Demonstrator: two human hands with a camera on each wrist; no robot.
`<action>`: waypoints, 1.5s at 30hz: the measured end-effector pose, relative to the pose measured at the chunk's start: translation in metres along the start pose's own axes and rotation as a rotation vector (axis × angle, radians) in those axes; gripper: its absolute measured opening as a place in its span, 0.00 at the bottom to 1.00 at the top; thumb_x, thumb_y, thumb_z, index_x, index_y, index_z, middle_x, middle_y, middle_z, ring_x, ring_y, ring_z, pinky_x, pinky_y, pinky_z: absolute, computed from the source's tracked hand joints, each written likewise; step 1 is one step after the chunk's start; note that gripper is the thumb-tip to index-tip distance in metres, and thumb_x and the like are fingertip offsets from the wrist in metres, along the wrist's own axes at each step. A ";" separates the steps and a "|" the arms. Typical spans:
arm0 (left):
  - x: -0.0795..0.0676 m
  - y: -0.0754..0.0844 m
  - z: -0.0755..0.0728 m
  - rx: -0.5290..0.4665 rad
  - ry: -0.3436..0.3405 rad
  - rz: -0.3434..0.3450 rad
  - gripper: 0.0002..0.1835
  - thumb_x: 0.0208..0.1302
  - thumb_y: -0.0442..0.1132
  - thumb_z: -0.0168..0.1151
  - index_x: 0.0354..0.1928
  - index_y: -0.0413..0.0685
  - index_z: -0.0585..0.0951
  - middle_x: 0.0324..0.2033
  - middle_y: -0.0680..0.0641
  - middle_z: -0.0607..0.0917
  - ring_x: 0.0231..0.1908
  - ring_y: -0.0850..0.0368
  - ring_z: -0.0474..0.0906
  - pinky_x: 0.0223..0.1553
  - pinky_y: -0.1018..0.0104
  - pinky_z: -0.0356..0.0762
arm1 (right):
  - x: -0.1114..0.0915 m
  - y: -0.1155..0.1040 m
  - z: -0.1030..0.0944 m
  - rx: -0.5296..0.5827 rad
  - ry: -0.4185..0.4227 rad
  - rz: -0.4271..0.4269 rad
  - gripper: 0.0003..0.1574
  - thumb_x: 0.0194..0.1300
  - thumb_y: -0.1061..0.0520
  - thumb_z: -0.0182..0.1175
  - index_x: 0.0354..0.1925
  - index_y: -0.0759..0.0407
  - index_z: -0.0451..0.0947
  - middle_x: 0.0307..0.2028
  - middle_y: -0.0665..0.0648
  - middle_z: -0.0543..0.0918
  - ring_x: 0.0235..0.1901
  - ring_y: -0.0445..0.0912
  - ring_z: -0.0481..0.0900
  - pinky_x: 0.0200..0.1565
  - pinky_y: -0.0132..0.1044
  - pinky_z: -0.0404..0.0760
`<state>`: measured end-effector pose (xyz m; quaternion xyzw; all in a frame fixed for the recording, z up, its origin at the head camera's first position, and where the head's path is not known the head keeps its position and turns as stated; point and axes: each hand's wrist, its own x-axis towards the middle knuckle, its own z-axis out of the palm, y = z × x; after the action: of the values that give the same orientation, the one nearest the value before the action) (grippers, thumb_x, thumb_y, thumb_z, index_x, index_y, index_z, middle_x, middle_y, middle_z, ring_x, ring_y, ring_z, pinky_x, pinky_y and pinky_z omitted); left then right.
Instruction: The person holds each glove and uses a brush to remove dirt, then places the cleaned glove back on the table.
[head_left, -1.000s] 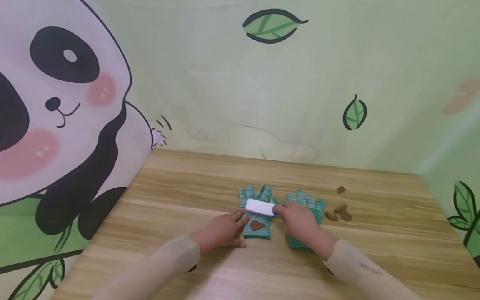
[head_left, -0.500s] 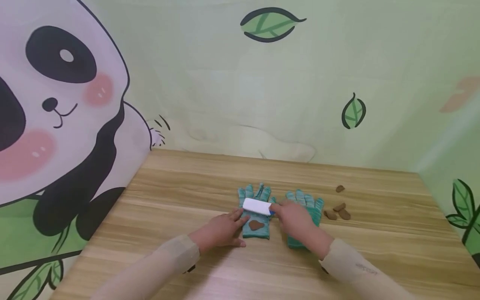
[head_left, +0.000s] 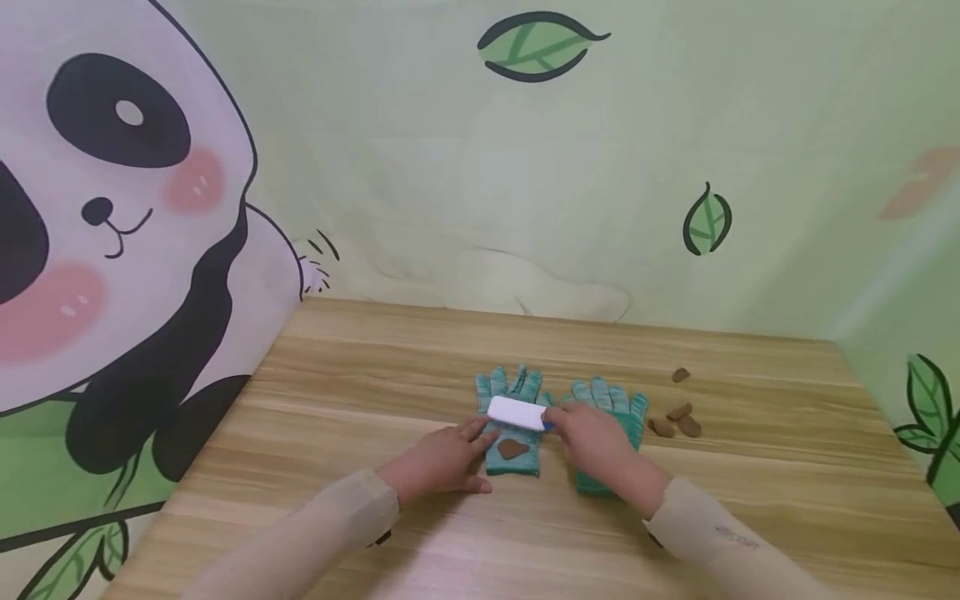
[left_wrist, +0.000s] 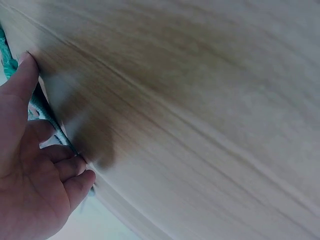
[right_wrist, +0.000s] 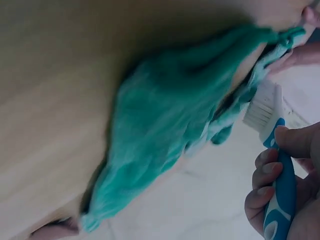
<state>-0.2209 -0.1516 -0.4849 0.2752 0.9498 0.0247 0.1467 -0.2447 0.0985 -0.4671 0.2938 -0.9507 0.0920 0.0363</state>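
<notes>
Two teal knit work gloves lie side by side on the wooden table in the head view. My right hand (head_left: pixel 600 437) grips a brush (head_left: pixel 517 413) with a white head; the right wrist view shows its blue handle (right_wrist: pixel 282 195) and white bristles (right_wrist: pixel 259 112). Its head lies across the palm of the left glove (head_left: pixel 522 467). A flat brown patch (head_left: pixel 513 449) sits near that glove's cuff. Fingers of my left hand (head_left: pixel 442 458) rest on the glove's left edge, extended, with the thumb on the table. The right glove (head_left: pixel 592 483) is partly hidden under my right forearm and hand.
Several small brown lumps, one of them (head_left: pixel 681 375) farther back, lie right of the gloves; another lump (head_left: pixel 662 427) is nearer. Behind the wooden table (head_left: pixel 360 358) rises a green backdrop (head_left: pixel 420 167) with a printed panda (head_left: pixel 150 250) and leaves.
The brush has moved slightly left and then slightly back right over the left glove. My left hand stays at the glove's edge. The head view has shifted a little.
</notes>
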 end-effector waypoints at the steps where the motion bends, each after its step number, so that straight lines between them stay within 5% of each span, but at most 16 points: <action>1: 0.000 0.000 0.001 0.001 -0.002 0.002 0.44 0.67 0.61 0.64 0.77 0.46 0.65 0.78 0.37 0.63 0.77 0.42 0.63 0.72 0.48 0.71 | -0.001 0.002 0.001 -0.011 -0.002 0.019 0.13 0.67 0.65 0.65 0.49 0.55 0.84 0.37 0.56 0.88 0.34 0.50 0.86 0.29 0.40 0.84; 6: 0.002 0.001 0.000 0.027 0.006 0.005 0.44 0.67 0.62 0.64 0.77 0.47 0.65 0.79 0.38 0.62 0.77 0.43 0.63 0.72 0.50 0.72 | 0.000 0.009 -0.003 -0.090 0.051 0.117 0.11 0.69 0.63 0.63 0.49 0.54 0.83 0.34 0.57 0.87 0.30 0.49 0.82 0.27 0.40 0.81; 13: 0.002 0.000 0.000 0.022 0.003 -0.006 0.44 0.67 0.62 0.64 0.77 0.47 0.66 0.78 0.38 0.63 0.77 0.42 0.63 0.71 0.50 0.72 | 0.005 -0.001 -0.008 -0.012 0.024 -0.004 0.16 0.65 0.67 0.65 0.51 0.57 0.84 0.35 0.58 0.87 0.32 0.50 0.83 0.29 0.40 0.82; 21: 0.001 0.000 0.000 0.031 -0.003 -0.021 0.44 0.66 0.62 0.64 0.77 0.47 0.66 0.79 0.38 0.62 0.77 0.43 0.63 0.72 0.51 0.72 | 0.002 0.008 -0.009 -0.141 0.030 0.076 0.12 0.67 0.64 0.65 0.48 0.54 0.83 0.31 0.55 0.84 0.27 0.44 0.74 0.23 0.36 0.76; 28: 0.000 -0.002 0.000 0.017 0.007 0.002 0.44 0.67 0.62 0.64 0.77 0.46 0.66 0.78 0.37 0.63 0.77 0.43 0.63 0.72 0.50 0.71 | 0.006 -0.004 -0.009 -0.038 0.008 -0.029 0.15 0.64 0.67 0.66 0.49 0.57 0.83 0.33 0.57 0.86 0.29 0.48 0.81 0.27 0.39 0.81; 36: -0.001 -0.002 -0.001 0.034 -0.001 -0.024 0.44 0.66 0.62 0.64 0.77 0.47 0.65 0.79 0.39 0.63 0.78 0.45 0.63 0.73 0.51 0.71 | 0.001 0.012 -0.012 -0.075 -0.006 0.100 0.13 0.69 0.65 0.63 0.49 0.54 0.82 0.35 0.58 0.85 0.28 0.47 0.78 0.22 0.37 0.76; 45: -0.002 -0.001 -0.002 -0.009 -0.001 -0.004 0.43 0.68 0.61 0.64 0.77 0.46 0.65 0.78 0.37 0.63 0.78 0.43 0.62 0.73 0.50 0.70 | 0.004 -0.003 0.008 0.040 0.037 -0.015 0.16 0.65 0.69 0.65 0.49 0.56 0.84 0.34 0.56 0.86 0.31 0.48 0.82 0.32 0.40 0.84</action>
<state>-0.2209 -0.1536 -0.4830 0.2726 0.9502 0.0287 0.1486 -0.2461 0.0924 -0.4738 0.2997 -0.9457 0.1160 0.0486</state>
